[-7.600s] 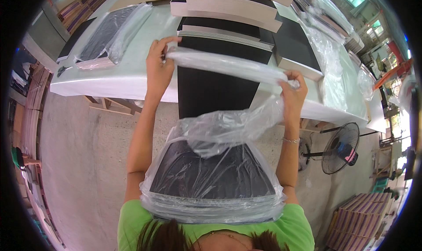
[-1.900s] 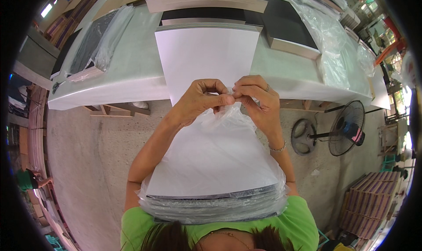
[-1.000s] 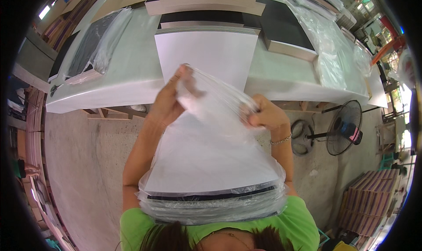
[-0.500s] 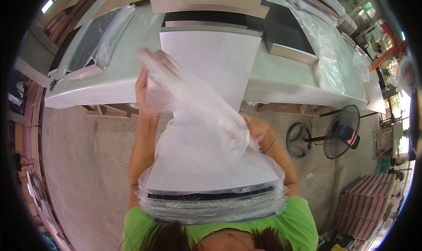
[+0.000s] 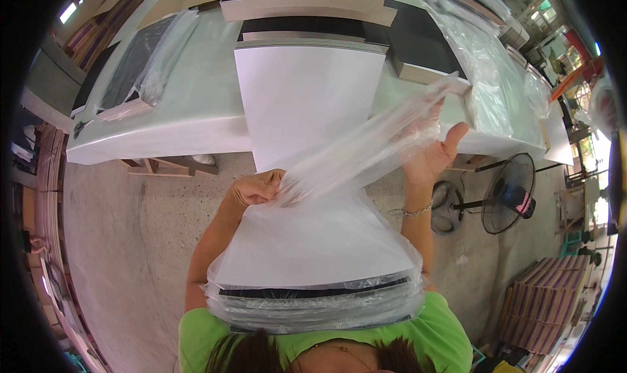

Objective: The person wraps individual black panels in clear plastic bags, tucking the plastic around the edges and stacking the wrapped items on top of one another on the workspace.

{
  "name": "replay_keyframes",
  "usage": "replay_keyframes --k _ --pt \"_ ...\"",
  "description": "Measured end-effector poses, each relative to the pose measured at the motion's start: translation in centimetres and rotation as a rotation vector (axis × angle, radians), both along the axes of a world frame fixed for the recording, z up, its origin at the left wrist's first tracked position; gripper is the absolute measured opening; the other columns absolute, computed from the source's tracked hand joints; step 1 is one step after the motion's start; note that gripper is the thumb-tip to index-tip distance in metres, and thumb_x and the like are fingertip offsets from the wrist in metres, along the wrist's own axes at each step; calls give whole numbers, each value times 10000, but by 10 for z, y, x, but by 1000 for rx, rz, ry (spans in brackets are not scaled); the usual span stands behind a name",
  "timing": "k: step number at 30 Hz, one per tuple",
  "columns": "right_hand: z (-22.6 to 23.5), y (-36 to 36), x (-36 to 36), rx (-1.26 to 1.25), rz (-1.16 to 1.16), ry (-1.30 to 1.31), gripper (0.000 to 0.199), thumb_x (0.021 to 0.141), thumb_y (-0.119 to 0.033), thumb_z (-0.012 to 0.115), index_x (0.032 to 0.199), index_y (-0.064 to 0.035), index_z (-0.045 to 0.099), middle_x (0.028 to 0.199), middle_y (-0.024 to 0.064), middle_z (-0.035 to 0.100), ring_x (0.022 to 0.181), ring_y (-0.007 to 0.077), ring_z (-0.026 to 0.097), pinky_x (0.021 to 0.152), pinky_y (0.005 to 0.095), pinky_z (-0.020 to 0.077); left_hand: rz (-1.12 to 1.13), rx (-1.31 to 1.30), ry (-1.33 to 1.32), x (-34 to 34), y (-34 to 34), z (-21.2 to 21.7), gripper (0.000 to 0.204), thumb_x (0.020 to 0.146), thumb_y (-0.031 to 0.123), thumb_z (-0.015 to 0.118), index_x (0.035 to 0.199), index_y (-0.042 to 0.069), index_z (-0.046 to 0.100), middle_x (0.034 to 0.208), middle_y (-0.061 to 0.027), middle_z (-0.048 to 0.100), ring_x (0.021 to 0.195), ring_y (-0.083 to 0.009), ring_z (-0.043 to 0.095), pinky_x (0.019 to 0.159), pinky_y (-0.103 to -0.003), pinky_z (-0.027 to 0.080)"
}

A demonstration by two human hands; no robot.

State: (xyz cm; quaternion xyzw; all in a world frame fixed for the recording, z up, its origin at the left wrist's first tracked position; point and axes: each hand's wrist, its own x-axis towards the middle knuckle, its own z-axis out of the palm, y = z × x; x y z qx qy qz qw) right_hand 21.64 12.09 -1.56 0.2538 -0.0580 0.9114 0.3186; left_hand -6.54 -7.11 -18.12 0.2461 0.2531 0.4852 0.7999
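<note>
A clear plastic bag (image 5: 353, 151) stretches between my hands above a stack of white-faced boards in plastic wrapping (image 5: 320, 298) that leans against my body. My left hand (image 5: 258, 187) is closed, pinching one part of the film. My right hand (image 5: 428, 154) is raised with thumb and fingers apart, and film lies over its fingers. Beneath the film, a white sheet (image 5: 313, 79) runs from the table edge toward me; its near end is partly hidden by the plastic.
Stacks of thick black-topped boards (image 5: 313, 1) stand on the covered table (image 5: 202, 92). A plastic-wrapped dark panel (image 5: 140, 63) lies left, and another black board (image 5: 424, 40) lies right beside crumpled film (image 5: 490, 92). A pedestal fan (image 5: 508, 195) and striped stacks (image 5: 545, 301) stand at right.
My left hand has come down and nearer to me. My right hand has risen up and right, its thumb spread, so the film now slants up toward the right instead of the left.
</note>
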Motion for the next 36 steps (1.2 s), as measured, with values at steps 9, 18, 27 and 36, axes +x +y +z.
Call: replay_keyframes --k 9,18,27,36 --pt "11 15 9 502 -209 -893 641 767 -157 699 1303 -55 363 1117 59 526 1002 158 508 878 257 409 862 129 399 -30 25 127 311 684 -52 624 951 57 509 900 -50 559 886 -134 571 777 -259 488" --pt "15 46 -60 1039 -1456 -1392 344 700 134 565 991 -40 625 1021 21 520 893 132 506 752 245 418 1228 579 1807 -25 68 196 574 621 -171 427 1105 92 587 969 -75 508 853 -219 539 793 -308 467" --pt "25 40 -56 1240 -1685 -1322 419 689 143 510 1009 -75 671 902 82 553 830 212 551 725 262 425 1190 514 1879 -9 44 202 687 594 -175 428 1154 170 625 1096 -42 529 938 -213 535 813 -290 452" --pt "35 30 -20 284 -534 -923 245 770 3 553 1011 -10 596 954 94 621 832 194 593 740 250 465 1022 360 660 -16 14 214 536 709 -28 462 1238 28 530 1058 -87 589 968 -173 525 924 -263 381"
